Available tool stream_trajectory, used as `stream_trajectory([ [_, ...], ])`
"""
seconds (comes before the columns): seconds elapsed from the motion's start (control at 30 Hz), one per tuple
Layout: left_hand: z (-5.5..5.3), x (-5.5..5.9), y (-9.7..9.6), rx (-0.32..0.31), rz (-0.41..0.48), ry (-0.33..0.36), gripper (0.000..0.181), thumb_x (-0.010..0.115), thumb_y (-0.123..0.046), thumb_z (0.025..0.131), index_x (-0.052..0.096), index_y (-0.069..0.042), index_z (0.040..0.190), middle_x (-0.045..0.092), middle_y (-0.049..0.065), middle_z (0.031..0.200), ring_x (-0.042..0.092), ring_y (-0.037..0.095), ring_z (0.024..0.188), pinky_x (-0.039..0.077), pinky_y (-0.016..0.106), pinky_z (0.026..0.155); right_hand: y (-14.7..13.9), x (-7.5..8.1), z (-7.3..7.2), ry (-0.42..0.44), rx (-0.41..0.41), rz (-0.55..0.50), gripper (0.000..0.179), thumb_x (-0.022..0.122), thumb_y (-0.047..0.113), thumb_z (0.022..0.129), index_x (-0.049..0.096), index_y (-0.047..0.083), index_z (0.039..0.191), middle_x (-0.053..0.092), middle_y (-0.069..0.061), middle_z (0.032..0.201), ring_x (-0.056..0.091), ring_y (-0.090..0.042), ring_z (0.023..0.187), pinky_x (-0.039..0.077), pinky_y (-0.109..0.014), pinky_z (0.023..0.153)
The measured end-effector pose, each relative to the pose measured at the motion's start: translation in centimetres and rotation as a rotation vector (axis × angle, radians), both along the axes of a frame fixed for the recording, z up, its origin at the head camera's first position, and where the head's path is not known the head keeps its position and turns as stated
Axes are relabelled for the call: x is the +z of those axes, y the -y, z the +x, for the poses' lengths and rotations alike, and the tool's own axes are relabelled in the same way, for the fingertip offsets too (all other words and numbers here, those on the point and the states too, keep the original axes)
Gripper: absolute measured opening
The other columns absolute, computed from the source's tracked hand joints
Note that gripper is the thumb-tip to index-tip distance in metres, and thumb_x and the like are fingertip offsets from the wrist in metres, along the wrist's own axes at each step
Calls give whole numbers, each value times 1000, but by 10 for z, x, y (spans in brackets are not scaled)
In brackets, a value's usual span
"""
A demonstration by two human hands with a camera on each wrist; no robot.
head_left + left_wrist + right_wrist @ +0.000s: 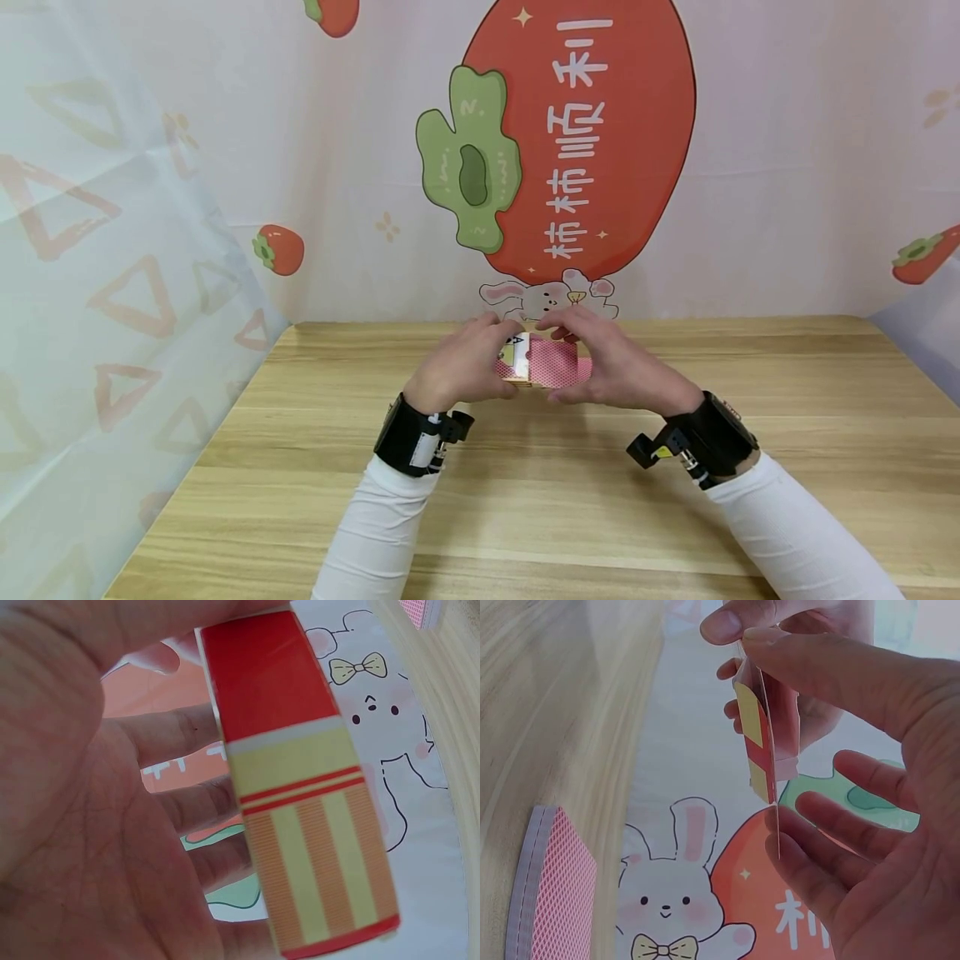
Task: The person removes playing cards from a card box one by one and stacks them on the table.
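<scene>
A playing-card box (300, 787) is gripped in my left hand (468, 362); its red, yellow and striped side shows in the left wrist view. From above, a white panel with an "A" shows on the box (516, 354). In the right wrist view, the box's end stands open with yellow and red flaps (756, 746). Beside that end, my right hand (615, 367) pinches a thin pink-patterned playing card (551, 360) by its edges between thumb and fingers. Both hands are close together, and the right thumb lies near the left fingers.
A stack of pink-backed cards (562, 892) lies on the wooden table (525, 500), partly hidden by my right hand in the head view. A printed cloth (360, 167) with persimmons and a rabbit hangs behind the table.
</scene>
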State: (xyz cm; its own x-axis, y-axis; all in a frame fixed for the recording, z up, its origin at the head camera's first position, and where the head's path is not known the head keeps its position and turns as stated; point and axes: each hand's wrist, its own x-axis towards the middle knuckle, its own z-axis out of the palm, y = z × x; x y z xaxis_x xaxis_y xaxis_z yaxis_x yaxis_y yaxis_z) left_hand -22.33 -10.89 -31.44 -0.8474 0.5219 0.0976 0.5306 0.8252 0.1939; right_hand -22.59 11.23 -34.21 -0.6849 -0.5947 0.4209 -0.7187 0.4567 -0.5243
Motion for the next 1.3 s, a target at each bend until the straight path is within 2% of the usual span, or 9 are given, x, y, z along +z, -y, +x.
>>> stream_trajectory([
  [0.13, 0, 0, 0, -1, 0, 4, 70, 79, -32, 62, 51, -19, 125, 51, 1, 105, 45, 13, 88, 40, 27, 73, 1, 0, 0, 13, -5, 6, 80, 83, 37, 59, 42, 29, 128, 46, 2, 123, 50, -12, 103, 47, -25, 76],
  [0.3, 0, 0, 0, -2, 1, 3, 70, 79, -32, 62, 51, -20, 125, 50, 0, 104, 45, 13, 88, 40, 27, 73, 1, 0, 0, 12, -8, 26, 79, 80, 44, 60, 42, 28, 128, 47, 2, 122, 51, -12, 102, 47, -25, 75],
  [0.5, -1, 0, 0, -8, 4, -11, 71, 79, -32, 62, 51, -20, 125, 49, -1, 103, 45, 13, 88, 40, 27, 74, -1, 1, 0, 14, 0, 40, 77, 82, 32, 63, 44, 18, 128, 49, 4, 120, 51, -13, 101, 47, -26, 77],
  [0.73, -1, -1, 1, 4, 17, -1, 72, 80, -32, 61, 50, -20, 126, 47, -3, 101, 45, 12, 87, 40, 26, 72, -1, 5, 1, 33, 1, 77, 77, 81, 19, 64, 41, 17, 129, 53, 2, 120, 51, -15, 106, 47, -28, 78],
  [0.9, -1, 0, 2, 6, 31, 13, 72, 80, -31, 61, 51, -20, 126, 48, -2, 102, 45, 13, 87, 40, 27, 72, -2, 5, 1, 23, -6, 104, 75, 81, 20, 65, 41, 19, 129, 54, 4, 119, 50, -16, 104, 47, -29, 78],
  [1.1, -1, 1, 4, 14, 24, 23, 72, 80, -32, 61, 51, -21, 127, 49, -1, 104, 44, 14, 89, 39, 28, 73, -4, 5, 1, -1, -27, 135, 64, 80, 28, 66, 51, 20, 123, 52, 4, 117, 46, -17, 104, 47, -30, 76],
  [1.3, -2, 1, 4, 21, 12, 18, 73, 80, -34, 62, 51, -22, 127, 47, -4, 102, 44, 13, 89, 39, 27, 73, -4, 4, 1, -45, -43, 179, 48, 79, 30, 67, 63, 20, 111, 51, 1, 120, 44, -20, 113, 46, -34, 81],
])
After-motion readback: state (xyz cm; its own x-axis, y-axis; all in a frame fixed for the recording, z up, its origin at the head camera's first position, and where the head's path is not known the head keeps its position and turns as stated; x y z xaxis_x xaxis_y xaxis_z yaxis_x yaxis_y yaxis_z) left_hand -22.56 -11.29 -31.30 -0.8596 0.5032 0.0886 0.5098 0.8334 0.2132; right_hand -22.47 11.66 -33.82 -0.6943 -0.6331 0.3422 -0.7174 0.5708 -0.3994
